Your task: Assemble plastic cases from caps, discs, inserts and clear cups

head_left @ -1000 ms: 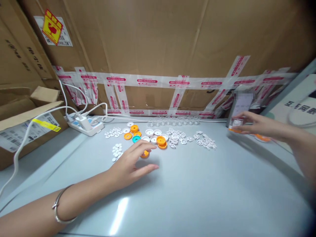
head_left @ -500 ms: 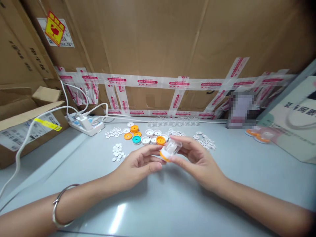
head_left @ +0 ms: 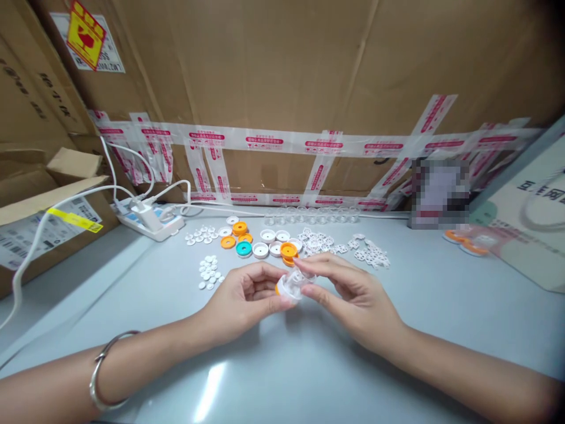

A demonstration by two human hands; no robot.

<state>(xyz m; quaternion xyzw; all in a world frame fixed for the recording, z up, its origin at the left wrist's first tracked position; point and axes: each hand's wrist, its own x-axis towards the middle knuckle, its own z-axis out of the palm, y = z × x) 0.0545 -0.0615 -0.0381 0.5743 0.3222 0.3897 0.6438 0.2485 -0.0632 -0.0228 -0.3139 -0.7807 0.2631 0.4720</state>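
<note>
Between my two hands is a small clear plastic cup with a white and orange round base [head_left: 290,287], tilted over the table. My left hand [head_left: 251,294] is closed on the base, with the thumb in front and the fingers behind. My right hand [head_left: 348,291] pinches the clear end between thumb and fingers. White parts show dimly through the clear wall; their shape is blurred. Just beyond lie an orange ring-shaped cap [head_left: 289,251], several white caps [head_left: 260,251] and a teal cap [head_left: 243,249].
Small white discs [head_left: 209,272] lie left of the caps, white perforated pieces [head_left: 371,252] to the right. A row of clear cups [head_left: 311,217] stands along the big carton [head_left: 265,70]. A power strip [head_left: 154,227] with white cables sits at left, orange-and-white pieces [head_left: 474,242] at far right.
The cup with its base has moved slightly left and nearer. My left fingers and thumb have closed on the base, and my right hand has shifted its grip to the clear end.
</note>
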